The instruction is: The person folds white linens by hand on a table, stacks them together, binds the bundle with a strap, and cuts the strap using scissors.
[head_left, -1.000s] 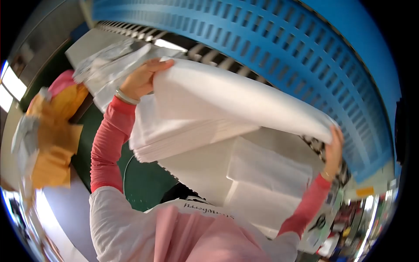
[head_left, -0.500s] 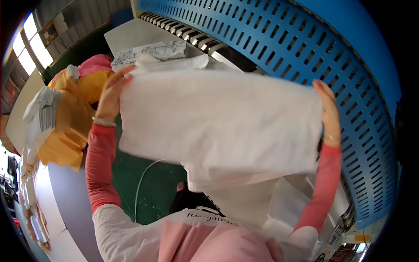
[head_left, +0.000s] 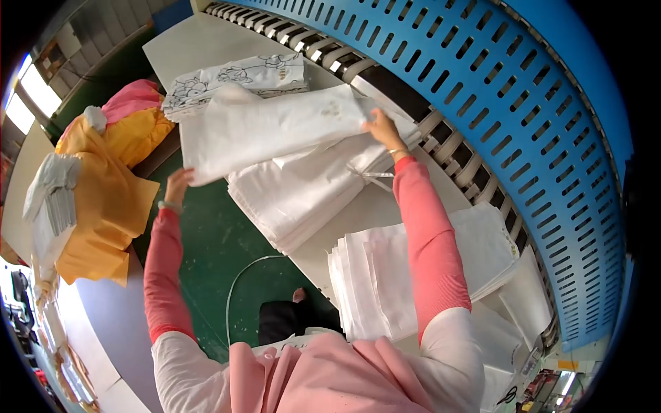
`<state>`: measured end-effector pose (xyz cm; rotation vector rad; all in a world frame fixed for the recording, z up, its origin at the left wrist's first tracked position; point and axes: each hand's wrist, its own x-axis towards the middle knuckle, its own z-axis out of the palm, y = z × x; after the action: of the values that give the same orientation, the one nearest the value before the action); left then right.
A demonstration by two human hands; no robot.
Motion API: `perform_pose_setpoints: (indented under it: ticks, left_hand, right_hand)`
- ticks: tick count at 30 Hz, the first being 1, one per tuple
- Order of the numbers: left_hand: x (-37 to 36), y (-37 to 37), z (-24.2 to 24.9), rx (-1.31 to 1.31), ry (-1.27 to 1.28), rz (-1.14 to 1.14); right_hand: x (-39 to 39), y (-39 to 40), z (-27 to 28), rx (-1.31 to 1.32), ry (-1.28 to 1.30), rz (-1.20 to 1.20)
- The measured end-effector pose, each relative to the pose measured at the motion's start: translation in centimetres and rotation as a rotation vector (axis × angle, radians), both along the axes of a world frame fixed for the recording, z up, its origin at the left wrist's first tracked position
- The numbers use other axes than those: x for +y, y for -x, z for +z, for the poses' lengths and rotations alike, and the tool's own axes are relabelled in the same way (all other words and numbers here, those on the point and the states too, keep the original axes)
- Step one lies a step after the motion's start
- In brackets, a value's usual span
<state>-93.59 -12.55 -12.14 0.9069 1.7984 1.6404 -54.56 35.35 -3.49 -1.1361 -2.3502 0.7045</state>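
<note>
A folded white cloth (head_left: pixel 275 127) with a small printed patch near its right end lies stretched out in front of me. My left hand (head_left: pixel 179 187) has its fingers closed at the cloth's near left corner. At the opposite end, my right hand (head_left: pixel 382 131) pinches the right edge. Under and nearer than this cloth sits a stack of white cloths (head_left: pixel 296 196), bound with a pale tie strip (head_left: pixel 370 175). Behind the held cloth is a folded pile with black line drawings (head_left: pixel 237 77).
Another white cloth stack (head_left: pixel 375 275) lies below my right forearm on the pale table (head_left: pixel 313 265). A blue slotted machine guard (head_left: pixel 482 82) curves along the right, above a row of rollers (head_left: pixel 475 168). Orange cloth (head_left: pixel 103 199) hangs at left. Green floor (head_left: pixel 206 255) shows between.
The white cloth has moved away from me and down onto the stacks, uncovering the piles below. My right hand has shifted left; my left hand has come lower.
</note>
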Motion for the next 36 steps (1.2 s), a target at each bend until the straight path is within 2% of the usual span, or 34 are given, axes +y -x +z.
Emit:
perform_pose_setpoints:
  ticks: [1, 2, 4, 8, 11, 14, 18, 19, 20, 22, 25, 26, 27, 28, 30, 31, 32, 33, 35, 36]
  left_hand:
    - [-0.6, -2.7, 0.6, 0.008, 0.173, 0.069]
    - [-1.2, -5.4, 1.9, 0.020, 0.348, 0.132]
    - [-2.4, -6.5, 1.5, -0.090, 0.442, 0.241]
    - [-4.6, -9.2, 3.4, -0.082, 0.310, 0.206]
    - [-4.4, -9.8, 4.0, -0.011, 0.218, 0.221]
    - [-1.8, -12.2, 7.3, 0.115, 0.142, 0.198]
    - [3.6, -16.5, 11.0, 0.206, -0.070, 0.046]
    - [5.2, -18.8, 12.8, 0.302, -0.080, -0.027]
    - [6.7, -21.8, 14.5, 0.285, -0.155, -0.072]
    - [9.2, -28.4, 18.0, 0.453, -0.202, -0.182]
    - [9.6, -40.6, 23.1, 0.368, -0.219, -0.424]
    - [9.0, -45.4, 24.7, 0.468, -0.214, -0.513]
    - [8.2, -49.3, 25.5, 0.458, -0.160, -0.678]
    - [7.3, -53.1, 25.7, 0.445, -0.099, -0.839]
    - [6.6, -61.4, 25.1, 0.183, 0.224, -1.252]
    - [6.8, -65.2, 22.3, -0.010, 0.361, -1.412]
    - [6.6, -69.1, 19.1, -0.290, 0.511, -1.456]
    - [7.1, -71.8, 15.2, -0.310, 0.634, -1.508]
    - [6.8, -77.2, 11.1, -0.374, 0.644, -1.242]
    - [7.2, -79.0, 9.6, -0.520, 0.662, -1.119]
  right_hand:
    - [-0.2, -1.5, -0.7, -0.130, -0.052, 0.127]
    - [-0.9, -2.8, -0.5, -0.097, -0.005, 0.154]
    - [-2.7, -6.6, 2.5, -0.035, 0.088, 0.186]
    - [-8.3, -19.0, 9.2, 0.245, 0.323, 0.270]
    - [-13.9, -29.6, 12.7, 0.233, 0.317, 0.043]
    - [-18.5, -40.6, 11.9, 0.457, 0.222, -0.194]
    - [-26.3, -54.3, 9.4, 0.494, 0.123, -0.573]
    - [-28.1, -57.5, 8.1, 0.463, 0.092, -0.674]
    - [-30.0, -60.9, 6.9, 0.431, 0.060, -0.775]
    - [-33.7, -66.4, 5.6, 0.354, 0.023, -0.877]
    - [-37.7, -76.3, 2.7, 0.348, -0.037, -1.050]
    - [-38.7, -79.7, 1.8, 0.365, -0.056, -1.109]
    - [-39.3, -83.0, 1.4, 0.362, -0.034, -1.219]
    - [-40.0, -85.2, 1.7, 0.452, -0.007, -1.293]
    - [-40.1, -92.3, -0.2, 0.395, -0.007, -1.449]
    - [-39.7, -94.8, -1.0, 0.363, 0.044, -1.524]
    - [-39.7, -96.8, -1.8, 0.333, 0.102, -1.603]
    - [-39.8, -98.4, -2.4, 0.305, 0.154, -1.684]
    - [-40.1, -99.0, -2.2, 0.611, 0.269, -1.604]
    - [-39.8, -98.6, -1.7, 0.753, 0.324, -1.549]
